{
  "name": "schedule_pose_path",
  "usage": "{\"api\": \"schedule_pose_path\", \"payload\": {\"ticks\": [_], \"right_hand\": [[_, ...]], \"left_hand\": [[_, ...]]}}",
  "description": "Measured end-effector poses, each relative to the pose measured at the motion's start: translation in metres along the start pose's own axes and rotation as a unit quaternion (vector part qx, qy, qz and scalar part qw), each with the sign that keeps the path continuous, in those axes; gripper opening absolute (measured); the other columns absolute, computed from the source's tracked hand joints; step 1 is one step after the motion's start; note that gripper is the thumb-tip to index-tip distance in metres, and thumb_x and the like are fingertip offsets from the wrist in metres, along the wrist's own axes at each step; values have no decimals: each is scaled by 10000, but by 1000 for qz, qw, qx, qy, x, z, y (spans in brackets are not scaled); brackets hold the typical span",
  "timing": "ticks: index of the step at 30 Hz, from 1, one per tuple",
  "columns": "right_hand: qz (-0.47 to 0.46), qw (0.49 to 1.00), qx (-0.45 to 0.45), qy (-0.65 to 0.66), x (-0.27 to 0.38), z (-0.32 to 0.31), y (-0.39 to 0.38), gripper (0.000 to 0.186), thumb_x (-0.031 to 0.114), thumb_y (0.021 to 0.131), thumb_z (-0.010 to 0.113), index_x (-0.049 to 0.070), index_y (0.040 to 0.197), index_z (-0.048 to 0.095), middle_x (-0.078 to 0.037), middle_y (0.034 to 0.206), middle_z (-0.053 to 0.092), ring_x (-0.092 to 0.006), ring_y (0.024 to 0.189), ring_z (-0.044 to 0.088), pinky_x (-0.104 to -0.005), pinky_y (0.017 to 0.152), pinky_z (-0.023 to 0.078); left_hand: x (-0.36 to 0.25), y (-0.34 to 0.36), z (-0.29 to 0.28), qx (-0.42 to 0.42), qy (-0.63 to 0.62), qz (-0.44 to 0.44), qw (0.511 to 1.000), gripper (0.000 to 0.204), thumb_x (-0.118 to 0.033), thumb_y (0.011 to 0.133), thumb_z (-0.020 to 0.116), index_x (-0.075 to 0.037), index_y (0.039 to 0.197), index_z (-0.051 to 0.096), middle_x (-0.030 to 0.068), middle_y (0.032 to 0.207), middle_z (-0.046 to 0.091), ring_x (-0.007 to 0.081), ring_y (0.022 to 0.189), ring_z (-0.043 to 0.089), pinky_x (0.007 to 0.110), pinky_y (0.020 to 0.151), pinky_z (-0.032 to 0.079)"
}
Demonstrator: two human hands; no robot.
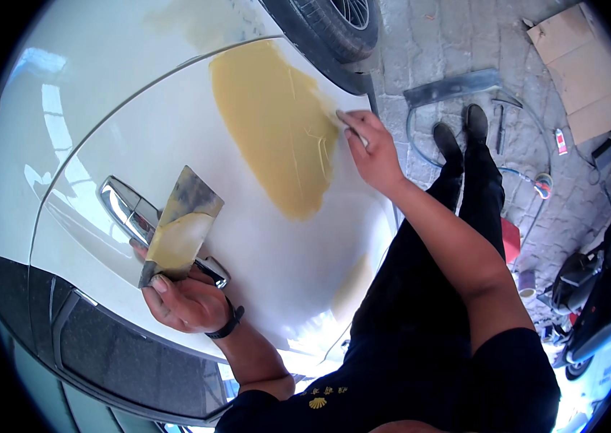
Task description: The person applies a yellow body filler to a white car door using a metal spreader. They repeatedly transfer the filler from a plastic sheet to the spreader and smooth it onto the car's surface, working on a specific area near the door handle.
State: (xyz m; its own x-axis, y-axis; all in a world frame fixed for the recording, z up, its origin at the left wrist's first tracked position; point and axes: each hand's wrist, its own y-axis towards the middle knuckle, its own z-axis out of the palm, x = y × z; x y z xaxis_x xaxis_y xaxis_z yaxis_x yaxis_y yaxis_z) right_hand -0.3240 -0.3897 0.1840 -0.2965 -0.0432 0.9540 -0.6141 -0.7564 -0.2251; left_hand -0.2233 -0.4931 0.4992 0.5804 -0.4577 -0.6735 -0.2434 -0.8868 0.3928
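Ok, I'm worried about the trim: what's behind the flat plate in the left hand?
Chrome door handle parts show on either side of the plate, against the white door panel. The stretch between them, directly behind the plate, is covered.

Putty [276, 133] on door [172, 137], btwn handle [123, 208] & wheel [338, 30]

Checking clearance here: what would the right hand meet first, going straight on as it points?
Probably the yellow patch on the door; the tool in the right hand may touch it, though depth is unclear.
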Motion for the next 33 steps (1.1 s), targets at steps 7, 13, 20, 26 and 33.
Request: {"api": "schedule_pose_path", "payload": {"ticks": [7,13,20,26,33], "right_hand": [[-19,999,-30,-13,2,27,18,411,-29,945,593,63,1333,695,-163,1153,623,-327,1069,640,-361,935,517],[34,997,72,9,-26,-4,-50,419,-41,946,584,58,1339,692,-173,1165,618,-337,1082,636,-346,956,510],[2,997,-73,-24,-28,26,10,427,-42,937,588,47,1344,683,-175,1152,615,-343,1079,632,-368,957,515],[85,991,106,-13,-43,2,-104,434,-52,928,593,47,1340,685,-164,1129,616,-343,1059,633,-363,953,512],[-51,997,-58,-19,-3,-3,42,399,-32,940,588,61,1309,708,-166,1133,636,-335,1062,640,-371,940,516]], "left_hand": [[7,7,0,12,-12,18,1000,362,-269,1060,550,66,1183,609,181,1096,675,228,983,671,330,859,540],[3,1,1,-1,12,9,1000,379,-296,1058,547,58,1177,607,165,1066,666,220,956,663,328,849,533],[0,7,11,-21,4,11,1000,370,-297,1049,562,59,1147,603,164,1020,653,226,906,653,323,801,519],[2,2,3,-2,-5,-3,1000,370,-284,1051,561,68,1158,599,172,1039,651,237,924,655,339,822,525],[1,4,4,2,-20,0,1000,359,-262,1062,546,71,1184,598,179,1084,657,237,957,653,346,865,523]]}}
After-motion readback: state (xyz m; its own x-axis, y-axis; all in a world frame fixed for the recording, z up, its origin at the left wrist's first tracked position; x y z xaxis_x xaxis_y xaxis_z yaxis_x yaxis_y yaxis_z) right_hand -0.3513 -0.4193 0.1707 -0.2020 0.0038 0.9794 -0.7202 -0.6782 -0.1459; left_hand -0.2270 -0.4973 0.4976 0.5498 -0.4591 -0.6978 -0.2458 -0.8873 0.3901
